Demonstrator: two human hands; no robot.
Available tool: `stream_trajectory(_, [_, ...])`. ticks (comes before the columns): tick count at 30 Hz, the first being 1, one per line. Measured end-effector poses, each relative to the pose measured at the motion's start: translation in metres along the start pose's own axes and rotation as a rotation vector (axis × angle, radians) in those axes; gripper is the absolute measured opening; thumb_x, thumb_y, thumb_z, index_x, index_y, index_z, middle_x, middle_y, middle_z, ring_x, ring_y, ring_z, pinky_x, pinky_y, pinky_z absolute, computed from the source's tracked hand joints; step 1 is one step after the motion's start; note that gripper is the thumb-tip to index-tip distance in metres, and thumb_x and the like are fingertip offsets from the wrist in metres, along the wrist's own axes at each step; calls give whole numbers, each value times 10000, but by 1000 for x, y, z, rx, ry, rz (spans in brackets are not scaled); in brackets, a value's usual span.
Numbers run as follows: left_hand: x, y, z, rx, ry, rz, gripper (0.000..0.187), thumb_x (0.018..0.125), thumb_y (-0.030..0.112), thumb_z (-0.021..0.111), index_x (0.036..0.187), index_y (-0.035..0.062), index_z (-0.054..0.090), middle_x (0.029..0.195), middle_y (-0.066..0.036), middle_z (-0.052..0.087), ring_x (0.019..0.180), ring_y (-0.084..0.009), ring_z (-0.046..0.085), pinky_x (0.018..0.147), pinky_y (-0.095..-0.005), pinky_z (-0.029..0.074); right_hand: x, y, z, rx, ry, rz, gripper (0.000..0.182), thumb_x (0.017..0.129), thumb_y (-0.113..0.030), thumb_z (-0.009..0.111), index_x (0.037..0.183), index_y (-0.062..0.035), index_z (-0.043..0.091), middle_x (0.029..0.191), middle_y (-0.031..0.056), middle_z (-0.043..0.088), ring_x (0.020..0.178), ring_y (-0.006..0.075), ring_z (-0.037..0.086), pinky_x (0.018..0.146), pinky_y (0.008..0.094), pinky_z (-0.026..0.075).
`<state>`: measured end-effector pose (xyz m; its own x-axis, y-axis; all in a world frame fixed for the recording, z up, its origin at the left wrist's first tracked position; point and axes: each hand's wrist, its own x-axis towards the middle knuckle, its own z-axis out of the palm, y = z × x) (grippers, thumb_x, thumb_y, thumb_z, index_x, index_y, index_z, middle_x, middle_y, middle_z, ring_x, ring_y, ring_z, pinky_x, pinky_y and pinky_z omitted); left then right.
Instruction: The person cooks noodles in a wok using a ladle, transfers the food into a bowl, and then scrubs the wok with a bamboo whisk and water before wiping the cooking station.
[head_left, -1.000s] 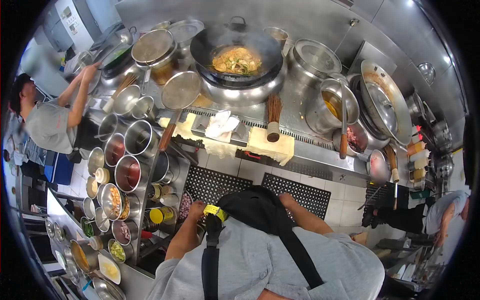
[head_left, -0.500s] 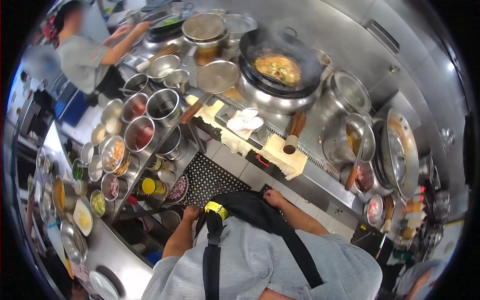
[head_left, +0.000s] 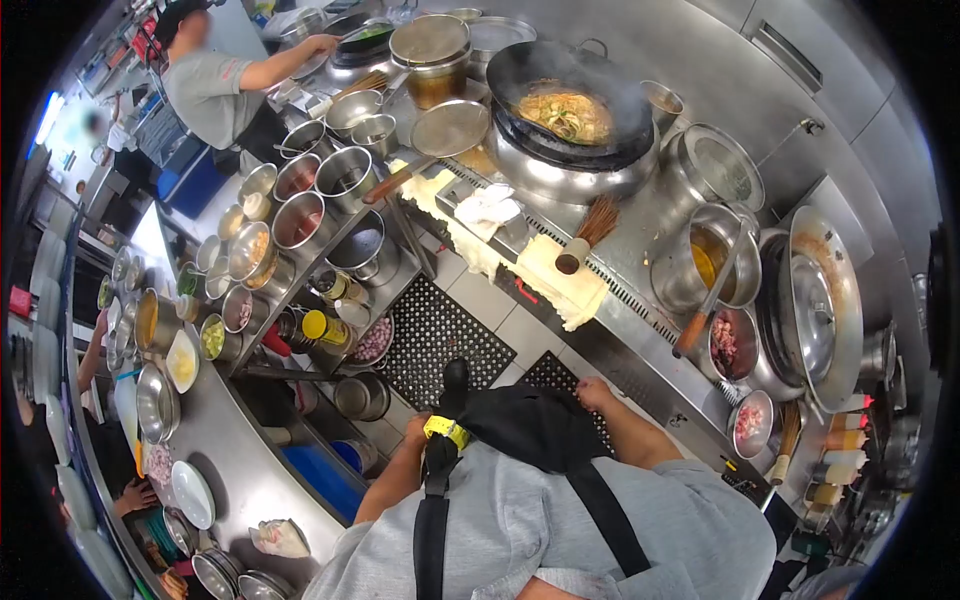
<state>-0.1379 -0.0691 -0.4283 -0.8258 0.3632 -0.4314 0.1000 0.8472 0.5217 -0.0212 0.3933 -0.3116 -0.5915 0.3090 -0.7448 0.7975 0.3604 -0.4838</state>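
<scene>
My left hand (head_left: 417, 428) hangs low beside my black apron, near a yellow tag (head_left: 446, 431) on the strap; its fingers are mostly hidden. My right hand (head_left: 595, 393) is by my right hip, fingers curled in, with no object showing in it. Ahead of me, a black wok (head_left: 630, 110) sits on a round steel stove ring, with steaming food (head_left: 565, 112) inside. On the counter ledge are folded yellowish cloths (head_left: 560, 280), a crumpled white cloth (head_left: 487, 208) and a bamboo wok brush (head_left: 597, 222).
Left, a shelf holds several steel pots of ingredients and a yellow-lidded jar (head_left: 318, 325). To the right stand an oil pot (head_left: 680, 275), a bowl of raw meat (head_left: 730, 345) and a large pan (head_left: 840, 300). A perforated black mat (head_left: 440, 340) covers the floor. Another person (head_left: 215, 90) works back left.
My view has shifted and turned slightly left, showing more of the curved left counter. Both hands stay low at my sides. The other person's arm has moved over the far wok.
</scene>
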Motion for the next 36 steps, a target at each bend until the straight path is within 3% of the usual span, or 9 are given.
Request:
stream_trajectory(3, [-14, 12, 0, -74, 18, 84, 309, 759, 332, 562, 935, 89, 636, 988, -158, 627, 930, -350, 590, 782, -411, 473, -21, 22, 6, -165, -17, -71, 150, 755, -112, 554, 862, -46, 636, 578, 86, 581, 421, 185, 528, 394, 315, 424])
stream_trajectory(6, [-30, 21, -16, -91, -22, -233, 323, 809, 368, 518, 913, 84, 632, 975, -154, 631, 923, -359, 590, 769, -426, 480, -33, 31, 17, -140, 33, -104, 178, 729, -157, 581, 867, -69, 652, 637, 86, 611, 478, 181, 558, 452, 331, 456])
stream_trajectory(8, [-25, -27, 14, 86, -88, -160, 312, 813, 356, 513, 917, 87, 632, 976, -153, 632, 923, -356, 590, 773, -425, 481, -51, 24, 22, -85, 69, -12, 264, 695, -183, 587, 928, -95, 673, 927, 132, 655, 838, 281, 631, 764, 361, 498])
stream_trajectory(13, [-6, -24, -18, 276, -121, -23, 272, 795, 297, 536, 920, 75, 629, 963, -156, 633, 907, -354, 597, 787, -424, 482, -49, 40, 36, -180, 121, -66, 246, 702, -173, 583, 919, -106, 678, 935, 134, 655, 868, 275, 626, 786, 364, 495])
stream_trajectory(16, [-67, 64, -104, -381, 17, 285, 303, 733, 272, 597, 948, 58, 603, 992, -176, 618, 939, -334, 590, 797, -419, 483, -45, 50, 45, -214, 110, -175, 236, 698, -219, 609, 897, -114, 676, 898, 121, 658, 851, 254, 631, 764, 347, 499])
stream_trajectory(19, [-27, 72, -126, 63, 133, -185, 430, 711, 299, 625, 1052, 49, 547, 984, -210, 601, 975, -366, 562, 850, -418, 457, -63, 25, 31, -47, 47, 36, 234, 712, -198, 576, 897, -98, 679, 913, 148, 651, 809, 276, 635, 751, 372, 502])
stream_trajectory(25, [-93, 49, -276, 620, 1008, -497, 704, 672, 275, 653, 1264, 36, 356, 1212, -187, 437, 1130, -338, 437, 867, -425, 440, -70, 6, 14, -128, 49, 22, 251, 697, -202, 565, 898, -106, 681, 884, 142, 655, 813, 275, 639, 729, 367, 503])
stream_trajectory(30, [-160, 20, -299, 551, 700, -1027, 896, 703, 406, 656, 1403, 112, 179, 1380, -200, 281, 1249, -369, 314, 919, -523, 364, -61, 5, 15, -175, 79, -26, 260, 697, -199, 550, 904, -114, 682, 921, 133, 654, 884, 268, 628, 764, 371, 496])
stream_trajectory(36, [-159, 13, -292, 634, 745, -1009, 868, 730, 460, 601, 1412, 149, 164, 1396, -202, 263, 1246, -386, 312, 925, -520, 351, -48, 6, 31, -439, -7, -120, 265, 706, -210, 556, 921, -105, 672, 908, 133, 656, 873, 271, 629, 754, 374, 496])
